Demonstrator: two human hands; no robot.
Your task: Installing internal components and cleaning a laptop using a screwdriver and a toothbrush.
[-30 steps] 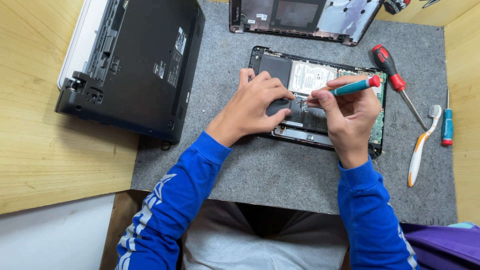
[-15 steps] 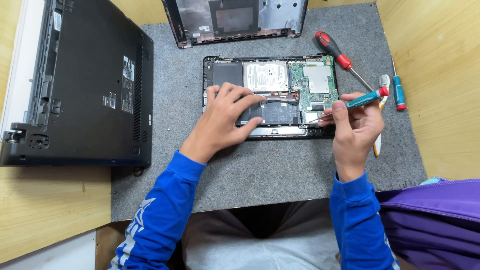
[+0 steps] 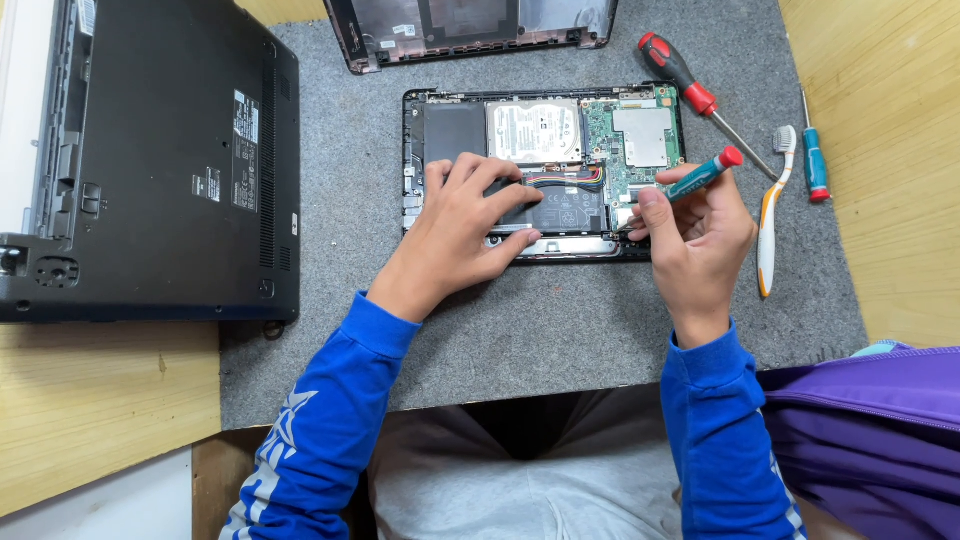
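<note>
An opened small laptop base (image 3: 440,115) lies on a grey felt mat (image 3: 560,320), showing a silver hard drive (image 3: 535,130), a green circuit board (image 3: 640,135) and a black battery. My left hand (image 3: 460,225) rests flat on the battery area, fingers spread, holding the base down. My right hand (image 3: 695,235) grips a small teal screwdriver with a red cap (image 3: 700,175), its tip pointing down-left at the lower right part of the board.
A closed black laptop (image 3: 150,160) lies bottom-up at the left. A removed black cover (image 3: 470,25) sits at the top. A red-handled screwdriver (image 3: 690,90), a toothbrush (image 3: 770,210) and a small teal screwdriver (image 3: 815,160) lie at the right. A purple bag (image 3: 870,420) is lower right.
The view has shifted so the laptop base sits more central. My left hand slid a little left on the battery; my right hand still holds the teal screwdriver at the board's right side.
</note>
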